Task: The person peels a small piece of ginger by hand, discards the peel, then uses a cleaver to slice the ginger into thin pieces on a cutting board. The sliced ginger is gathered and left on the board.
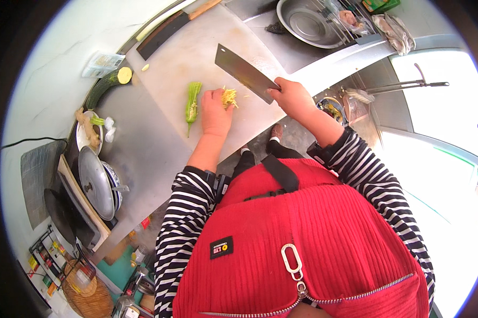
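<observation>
My right hand (296,99) grips the handle of a cleaver (245,73), its broad blade held over the white cutting board (207,43) and pointing to the far left. My left hand (216,113) is on the board with its fingers curled around a small heap of yellow shreds (229,98), probably ginger. The shreds stick out on the right side of the fingers. Just left of that hand lies a split green pepper (192,104), its pale seeds showing and its stem towards me. A few loose shreds lie between the heap and the blade.
A garlic clove (145,67) and a dark-bladed knife (163,35) lie along the board's far left edge. Beside it are a cut zucchini (111,85), a plate with ginger root (88,131) and a lidded pan (97,183). A metal basin (308,26) stands at the far right.
</observation>
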Motion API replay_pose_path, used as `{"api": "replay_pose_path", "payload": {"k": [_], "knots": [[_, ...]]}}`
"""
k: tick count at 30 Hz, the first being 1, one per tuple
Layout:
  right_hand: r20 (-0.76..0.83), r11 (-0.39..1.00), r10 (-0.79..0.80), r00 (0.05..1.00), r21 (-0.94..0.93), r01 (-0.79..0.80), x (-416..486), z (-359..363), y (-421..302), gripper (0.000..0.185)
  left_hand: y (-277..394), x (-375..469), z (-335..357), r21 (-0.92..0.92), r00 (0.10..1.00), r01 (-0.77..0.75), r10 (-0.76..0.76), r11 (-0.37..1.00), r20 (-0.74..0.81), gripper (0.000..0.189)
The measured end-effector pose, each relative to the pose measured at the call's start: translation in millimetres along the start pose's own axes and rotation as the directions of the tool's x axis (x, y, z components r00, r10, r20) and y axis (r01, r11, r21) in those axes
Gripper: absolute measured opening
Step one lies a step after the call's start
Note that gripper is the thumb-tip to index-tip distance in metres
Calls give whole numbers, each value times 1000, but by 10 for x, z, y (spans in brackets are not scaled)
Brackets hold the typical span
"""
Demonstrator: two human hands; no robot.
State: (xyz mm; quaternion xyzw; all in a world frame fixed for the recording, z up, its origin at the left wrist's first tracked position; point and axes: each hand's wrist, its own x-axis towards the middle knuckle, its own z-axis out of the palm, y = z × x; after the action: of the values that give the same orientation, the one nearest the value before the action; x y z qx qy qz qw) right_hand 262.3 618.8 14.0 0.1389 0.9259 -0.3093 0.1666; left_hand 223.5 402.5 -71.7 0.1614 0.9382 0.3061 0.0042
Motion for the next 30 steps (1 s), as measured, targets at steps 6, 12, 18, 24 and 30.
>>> {"api": "replay_pose_path", "payload": {"k": [6, 12, 18, 24, 30], "knots": [[-8, 997, -35, 999, -65, 34, -53, -54, -14, 28, 98, -11, 20, -60, 991, 133, -132, 989, 18, 52], [-7, 976, -72, 997, -206, 69, -242, -40, 62, 23, 100, -49, 56, -6, 992, 59, -59, 998, -115, 45], [29, 963, -81, 996, -256, 86, -324, 114, 50, 19, 75, -18, 125, -89, 983, 31, -47, 996, -178, 40], [6, 966, -118, 993, -229, 116, -394, 158, -4, 18, 64, -20, 126, -166, 979, -26, -8, 986, -203, 36], [38, 950, -115, 993, -288, 121, -449, 187, -64, 16, 25, 31, 141, -226, 978, -27, -21, 974, -207, 18]]}}
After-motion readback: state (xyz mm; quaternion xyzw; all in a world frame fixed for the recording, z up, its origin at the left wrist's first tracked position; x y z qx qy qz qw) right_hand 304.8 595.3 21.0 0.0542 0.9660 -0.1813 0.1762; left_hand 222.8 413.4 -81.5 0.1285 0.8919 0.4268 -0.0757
